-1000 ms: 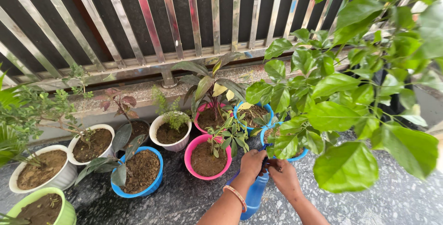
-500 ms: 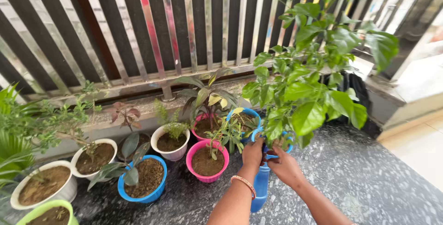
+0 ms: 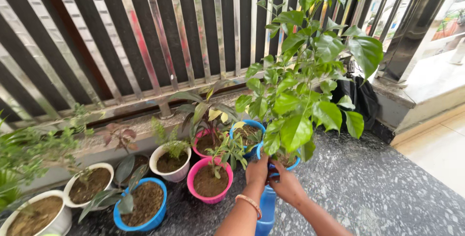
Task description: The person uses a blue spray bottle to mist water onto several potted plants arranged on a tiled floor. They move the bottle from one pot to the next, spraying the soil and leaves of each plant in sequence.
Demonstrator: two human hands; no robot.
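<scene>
Blue spray bottle (image 3: 266,209) is standing upright on the dark speckled stone floor (image 3: 378,187), just in front of the blue pot (image 3: 286,161) carrying the tall leafy plant (image 3: 300,86). Both hands are closing around its top: left hand (image 3: 257,170) and right hand (image 3: 286,186) are wrapping the head, probably working it while the base is bearing the load. Pots are lining a ledge under a steel railing (image 3: 160,37); pink pot (image 3: 209,180) is sitting just beside.
</scene>
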